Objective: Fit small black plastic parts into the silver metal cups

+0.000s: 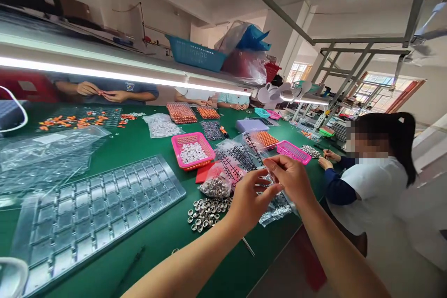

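Note:
My left hand (249,199) and my right hand (289,178) meet over the bench's near edge. The right thumb and fingers are pinched together, and the left fingers curl towards the thumb close by. Whatever lies between the fingertips is too small and covered to name. Behind the hands are clear bags (239,151) with black branching plastic parts. Left of my left hand lies a pile of silver ring-shaped metal pieces (204,214); a clear bag (215,185) of similar pieces sits just behind it. A thin metal rod (248,247) shows below my left wrist.
A clear compartmented plastic tray (104,202) covers the left of the green table (167,242). A pink basket (176,146) holds white pieces; another pink basket (293,152) stands further right. A co-worker (370,186) sits at right. Other people work across the table, below a lit shelf (115,72).

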Available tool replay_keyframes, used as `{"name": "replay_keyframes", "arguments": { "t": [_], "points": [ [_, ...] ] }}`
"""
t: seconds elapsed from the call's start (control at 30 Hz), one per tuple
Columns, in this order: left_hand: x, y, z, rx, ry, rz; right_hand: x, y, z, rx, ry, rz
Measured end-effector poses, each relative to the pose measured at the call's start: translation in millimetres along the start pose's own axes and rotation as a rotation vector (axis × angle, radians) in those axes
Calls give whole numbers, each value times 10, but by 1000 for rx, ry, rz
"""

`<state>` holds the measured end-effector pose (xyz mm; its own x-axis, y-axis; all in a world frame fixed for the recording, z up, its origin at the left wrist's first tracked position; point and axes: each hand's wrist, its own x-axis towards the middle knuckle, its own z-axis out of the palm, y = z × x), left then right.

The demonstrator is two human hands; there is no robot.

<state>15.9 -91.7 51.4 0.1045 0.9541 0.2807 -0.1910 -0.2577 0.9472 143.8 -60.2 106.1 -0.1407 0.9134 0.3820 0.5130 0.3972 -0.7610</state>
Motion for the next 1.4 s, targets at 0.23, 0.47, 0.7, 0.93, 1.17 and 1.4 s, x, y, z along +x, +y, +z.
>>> {"name": "replay_keyframes", "arguments": {
  "t": [0.23, 0.47, 0.7, 0.93, 1.17, 1.4],
  "points": [
    [53, -230, 171, -385, -74, -82, -263, 273, -175, -25, -43, -101],
    [85, -435, 135, -465, -93, -299, -624, 640, -40, -121, 205, -276],
    [41, -551, 86, -508, -56, -384, -870, 841, 92, -351, 145, -288],
    [-10, -572, 12, -485, -42, -411, -939, 861, 255, -363, 93, -298],
    [-18, -590, -89, -459, -37, -427, -923, 833, 304, -394, 122, -339],
    [-13, -671, -182, -583, -68, -554, -915, 826, 317, -390, 119, -321]
  ]
}}
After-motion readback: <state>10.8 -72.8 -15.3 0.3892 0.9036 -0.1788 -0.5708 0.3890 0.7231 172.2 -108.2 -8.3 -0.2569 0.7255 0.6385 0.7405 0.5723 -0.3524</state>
